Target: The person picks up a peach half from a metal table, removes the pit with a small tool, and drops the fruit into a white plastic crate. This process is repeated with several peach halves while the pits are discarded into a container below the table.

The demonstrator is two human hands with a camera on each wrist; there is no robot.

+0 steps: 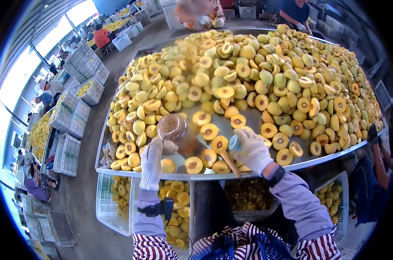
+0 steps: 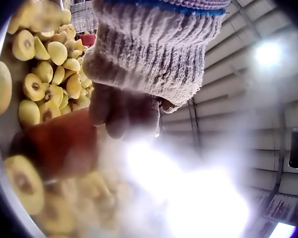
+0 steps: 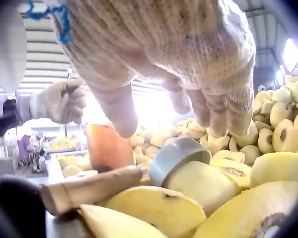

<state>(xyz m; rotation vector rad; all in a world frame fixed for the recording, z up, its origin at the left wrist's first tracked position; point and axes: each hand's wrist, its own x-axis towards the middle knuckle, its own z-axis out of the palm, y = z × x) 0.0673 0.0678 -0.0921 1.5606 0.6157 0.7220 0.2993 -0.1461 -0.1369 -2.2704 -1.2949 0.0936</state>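
A clear jar of brown-orange liquid (image 1: 186, 141) stands on the metal table, its round mouth facing up. Beside its near left side is my gloved left hand (image 1: 155, 156), fingers loosely curled; in the right wrist view this hand (image 3: 64, 101) shows nothing in its grasp. My gloved right hand (image 1: 253, 151) hangs over a pale blue lid (image 3: 176, 161), with its fingers loosely spread above it. The lid leans against halved yellow peaches (image 3: 203, 183). A wooden handle (image 3: 92, 188) lies close by, sticking out toward the table's front edge; its other end is hidden.
A large heap of peach halves (image 1: 287, 78) covers the back and right of the table. The raised metal rim (image 1: 183, 177) runs along the front. Below stand white crates of peaches (image 1: 114, 208). People and stacked crates (image 1: 68, 112) are at left, and another worker (image 1: 294, 13) is across the table.
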